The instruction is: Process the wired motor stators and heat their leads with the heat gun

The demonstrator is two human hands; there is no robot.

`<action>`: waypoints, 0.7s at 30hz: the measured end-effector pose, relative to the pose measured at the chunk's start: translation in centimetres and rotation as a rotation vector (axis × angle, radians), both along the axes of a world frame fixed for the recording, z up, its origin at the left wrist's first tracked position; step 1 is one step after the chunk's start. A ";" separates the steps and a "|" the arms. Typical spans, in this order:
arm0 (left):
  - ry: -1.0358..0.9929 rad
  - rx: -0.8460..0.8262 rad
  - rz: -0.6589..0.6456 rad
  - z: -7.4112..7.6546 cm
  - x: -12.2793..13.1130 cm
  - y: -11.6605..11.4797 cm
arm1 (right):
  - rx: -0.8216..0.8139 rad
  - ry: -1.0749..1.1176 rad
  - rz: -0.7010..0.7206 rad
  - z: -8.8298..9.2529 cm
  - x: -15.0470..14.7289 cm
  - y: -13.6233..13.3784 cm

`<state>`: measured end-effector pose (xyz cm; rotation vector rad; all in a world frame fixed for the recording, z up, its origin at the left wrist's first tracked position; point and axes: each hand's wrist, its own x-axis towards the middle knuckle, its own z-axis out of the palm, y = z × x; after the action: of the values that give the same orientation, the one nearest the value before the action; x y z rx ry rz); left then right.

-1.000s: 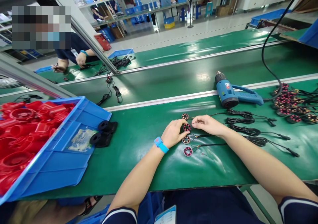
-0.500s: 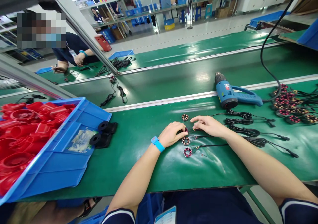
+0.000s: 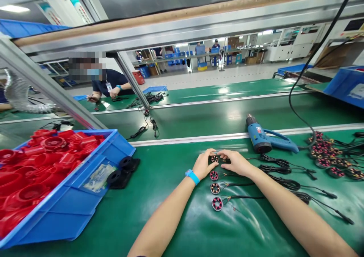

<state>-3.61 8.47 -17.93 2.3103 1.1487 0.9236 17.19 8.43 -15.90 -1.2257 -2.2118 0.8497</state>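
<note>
A row of small ring-shaped motor stators lies on the green bench mat. My left hand (image 3: 204, 165) is closed around the farthest stator (image 3: 214, 159), thumb on its near side and fingers on its far side. My right hand (image 3: 234, 163) is just to the right of it, curved fingers near my left fingertips, thumb apart from them. Nearer to me lie a pink-wound stator (image 3: 214, 175), a copper-coloured one (image 3: 215, 188) and another pink one (image 3: 217, 203). Black cables (image 3: 247, 197) run right from them, partly under my right forearm.
A blue heat gun (image 3: 257, 135) lies behind my right hand, its cord rising at the right. Beyond it is a heap of stators (image 3: 322, 150). At left stands a blue bin (image 3: 65, 207) of red plastic parts (image 3: 42, 162), beside black parts (image 3: 122, 173). A co-worker (image 3: 109, 84) sits across.
My left hand has moved from the second stator to the farthest one. My right hand has shifted to the same stator. The head view has tilted up, showing the shelf beam.
</note>
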 end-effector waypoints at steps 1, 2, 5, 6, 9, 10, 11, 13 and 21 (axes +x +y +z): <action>-0.005 0.003 0.017 -0.1 0.0 -0.2 | -0.024 0.028 -0.015 -0.2 -0.1 -0.1; -0.008 0.009 0.030 -0.1 -0.1 -0.5 | -0.049 0.049 -0.025 -0.2 -0.1 -0.3; -0.002 0.034 0.049 0.2 -0.5 -1.3 | -0.122 0.095 -0.001 -0.2 0.1 -0.5; 0.000 0.043 0.050 0.4 -0.6 -1.5 | -0.150 0.118 0.009 -0.1 0.2 -0.6; 0.000 0.064 0.046 0.7 -0.7 -1.8 | -0.244 0.206 0.002 0.0 0.3 -0.5; -0.003 0.066 0.045 0.8 -0.6 -1.9 | -0.274 0.241 -0.013 0.0 0.3 -0.4; -0.005 0.065 0.042 0.8 -0.5 -1.9 | -0.302 0.277 -0.030 0.0 0.2 -0.3; -0.008 0.057 0.031 0.9 -0.3 -2.0 | -0.355 0.339 -0.059 -0.2 0.1 -0.2; 0.024 -0.063 -0.113 1.5 -1.0 -1.5 | -0.422 0.357 -0.087 -0.9 0.0 -0.3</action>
<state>-4.58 6.96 -16.46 2.3145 1.0302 0.8094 17.23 8.11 -16.77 -1.2243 -1.7347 1.4266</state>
